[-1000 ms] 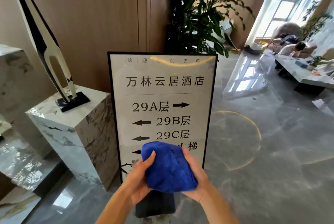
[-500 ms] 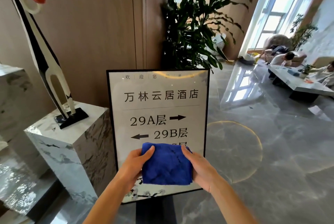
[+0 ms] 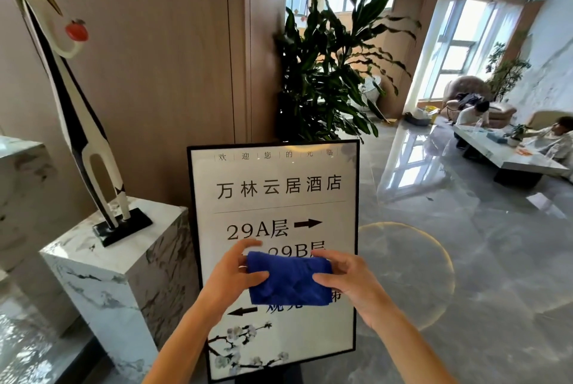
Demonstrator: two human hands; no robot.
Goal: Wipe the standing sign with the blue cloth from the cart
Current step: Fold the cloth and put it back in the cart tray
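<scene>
The standing sign (image 3: 279, 191) is a black-framed white panel with Chinese text, arrows and a blossom print, upright straight ahead of me. A folded blue cloth (image 3: 288, 279) is held in front of the sign's middle. My left hand (image 3: 234, 275) pinches its left edge between thumb and fingers. My right hand (image 3: 347, 282) grips its right edge. The cloth hides part of the sign's lower lines. I cannot tell whether the cloth touches the panel. No cart is in view.
A marble pedestal (image 3: 108, 262) with a tall black-and-white crane sculpture (image 3: 80, 123) stands close on the left. A large potted plant (image 3: 325, 73) rises behind the sign. Glossy grey floor (image 3: 465, 275) spreads right, toward a low table (image 3: 508, 157) with seated people.
My view has tilted upward, showing more of the sign. The cloth has been folded flatter, into a wider strip, and sits higher against the sign, with my hands further apart on its edges.
</scene>
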